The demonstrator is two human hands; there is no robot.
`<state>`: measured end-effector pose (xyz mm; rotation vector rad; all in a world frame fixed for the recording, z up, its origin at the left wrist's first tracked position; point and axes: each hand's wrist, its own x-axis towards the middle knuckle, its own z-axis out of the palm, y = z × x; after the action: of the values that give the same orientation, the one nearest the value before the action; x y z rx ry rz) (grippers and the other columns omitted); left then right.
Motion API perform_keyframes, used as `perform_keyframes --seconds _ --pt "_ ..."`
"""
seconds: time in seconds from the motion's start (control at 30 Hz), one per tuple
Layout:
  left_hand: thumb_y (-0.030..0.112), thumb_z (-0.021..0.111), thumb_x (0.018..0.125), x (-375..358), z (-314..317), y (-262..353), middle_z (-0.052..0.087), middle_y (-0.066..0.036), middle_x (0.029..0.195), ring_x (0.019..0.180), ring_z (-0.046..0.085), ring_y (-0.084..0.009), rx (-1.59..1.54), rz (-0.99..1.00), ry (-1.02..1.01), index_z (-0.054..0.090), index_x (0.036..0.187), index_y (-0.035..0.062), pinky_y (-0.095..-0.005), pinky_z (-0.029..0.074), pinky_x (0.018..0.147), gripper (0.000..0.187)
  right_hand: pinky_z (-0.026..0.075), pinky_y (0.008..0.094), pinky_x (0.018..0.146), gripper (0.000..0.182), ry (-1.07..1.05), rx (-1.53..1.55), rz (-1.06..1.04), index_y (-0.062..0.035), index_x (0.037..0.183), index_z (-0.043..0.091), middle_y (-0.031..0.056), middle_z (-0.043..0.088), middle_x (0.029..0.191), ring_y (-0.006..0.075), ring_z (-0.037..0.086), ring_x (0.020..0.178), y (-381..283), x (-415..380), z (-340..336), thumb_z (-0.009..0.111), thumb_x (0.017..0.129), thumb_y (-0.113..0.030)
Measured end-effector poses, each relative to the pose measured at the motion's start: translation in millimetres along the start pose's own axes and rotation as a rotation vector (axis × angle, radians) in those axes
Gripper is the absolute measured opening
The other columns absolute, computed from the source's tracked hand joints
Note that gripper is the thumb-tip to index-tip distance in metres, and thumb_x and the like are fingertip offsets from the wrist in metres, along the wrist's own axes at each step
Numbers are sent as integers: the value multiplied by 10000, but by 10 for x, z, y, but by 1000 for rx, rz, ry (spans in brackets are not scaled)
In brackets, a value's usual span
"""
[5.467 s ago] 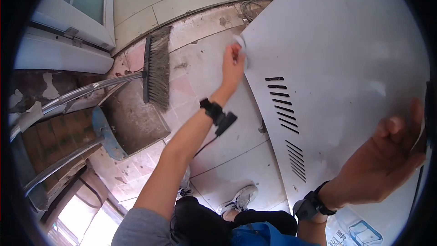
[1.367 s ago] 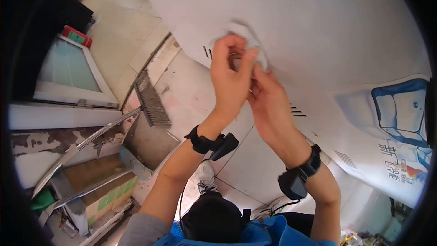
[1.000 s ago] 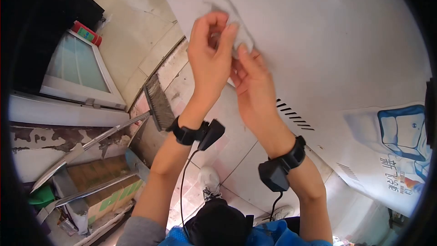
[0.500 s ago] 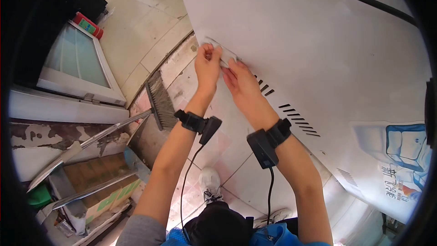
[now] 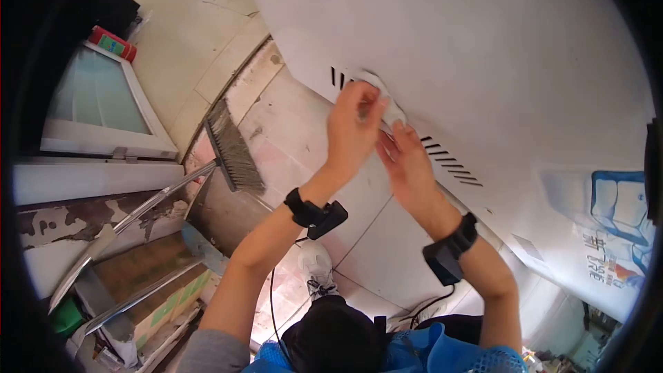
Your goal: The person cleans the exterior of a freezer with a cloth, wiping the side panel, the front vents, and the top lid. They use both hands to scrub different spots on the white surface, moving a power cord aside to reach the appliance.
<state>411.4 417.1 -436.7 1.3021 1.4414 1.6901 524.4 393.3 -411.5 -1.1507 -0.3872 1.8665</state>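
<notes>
A thin white cloth (image 5: 391,108), perhaps a wipe, is stretched between my two hands against the side panel of a large white appliance (image 5: 483,62). My left hand (image 5: 351,124) pinches its upper-left part, thumb and fingers curled together. Lower and to the right, my right hand (image 5: 407,159) grips the other end between thumb and fingers. Dark vent slots (image 5: 449,161) in the panel show on both sides of my hands, some of them covered. Each wrist wears a black strapped device with a cable.
A broom (image 5: 231,148) leans to the left, its bristles on the tiled floor (image 5: 283,124). Further left stand a glass-paned white door (image 5: 103,90) and a red cylinder (image 5: 112,43). Cardboard (image 5: 148,269) and clutter fill the lower left. My shoe (image 5: 316,266) is below my hands.
Both hands have moved right and down along the panel with the white cloth, away from its left corner. More of the cloth shows, and the vent slots left of my hands are uncovered.
</notes>
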Motion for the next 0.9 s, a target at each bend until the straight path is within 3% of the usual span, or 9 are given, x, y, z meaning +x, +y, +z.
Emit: perform_keyframes --seconds 0.07,0.23,0.27,0.33,0.4,0.57,0.63,0.77,0.9 --pt "90 656 839 -233 206 21 579 -77 814 728 581 -159 8 33 -34 519 896 12 -272 471 635 167 391 309 947 210 63 -109 28 -120 1026 479 -7 536 1057 133 509 1080 -82 -106 -350 578 936 -282" --pt "107 633 854 -832 564 -631 585 -102 811 671 589 -178 3 -423 -221 503 884 14 -296 467 614 163 426 306 919 198 186 -80 97 -107 1032 479 7 541 1040 130 528 1016 229 120 -1200 578 930 -244" --pt "107 633 854 -898 620 -759 585 -102 811 671 589 -178 4 -420 -235 503 884 14 -296 467 614 163 449 304 889 199 222 -111 90 -102 1040 477 14 544 1033 135 544 983 369 256 -1336 583 923 -224" --pt "120 628 857 -949 662 -995 590 -109 789 655 578 -179 -22 -508 -92 500 882 14 -304 456 600 168 473 303 859 203 261 -124 85 -97 1048 475 21 547 1025 140 559 949 495 397 -1369 587 916 -203" --pt "125 632 855 -897 618 -1250 589 -108 774 658 576 -177 6 -541 -82 501 881 13 -302 454 603 175 458 304 895 171 304 -134 125 -106 1048 509 -6 561 1005 121 564 938 587 518 -1226 577 925 -205" --pt "143 649 846 -809 619 -1052 586 -107 740 668 572 -172 73 -529 -141 493 869 3 -300 454 615 211 466 325 899 175 302 -87 88 -109 1031 492 9 561 1003 134 570 936 460 402 -1204 584 918 -206" --pt "144 645 870 -883 689 -884 600 -100 846 735 590 -148 91 -529 -289 484 921 -2 -253 459 625 223 464 327 905 178 307 -92 73 -109 1027 487 14 561 1002 138 570 940 347 226 -1360 584 917 -209" --pt "149 643 874 -1189 1075 -771 607 -95 841 733 595 -149 138 -500 -450 482 927 -7 -254 466 647 231 465 324 905 189 340 -123 28 -122 1041 482 18 560 1009 141 567 938 119 -136 -1866 588 914 -214" --pt "144 625 886 -1531 1586 -675 601 -121 941 814 597 -158 -74 -851 -506 495 981 -19 -272 495 728 229 474 315 889 199 454 -164 18 -132 1062 478 16 560 999 143 569 923 66 -287 -2435 586 911 -200"
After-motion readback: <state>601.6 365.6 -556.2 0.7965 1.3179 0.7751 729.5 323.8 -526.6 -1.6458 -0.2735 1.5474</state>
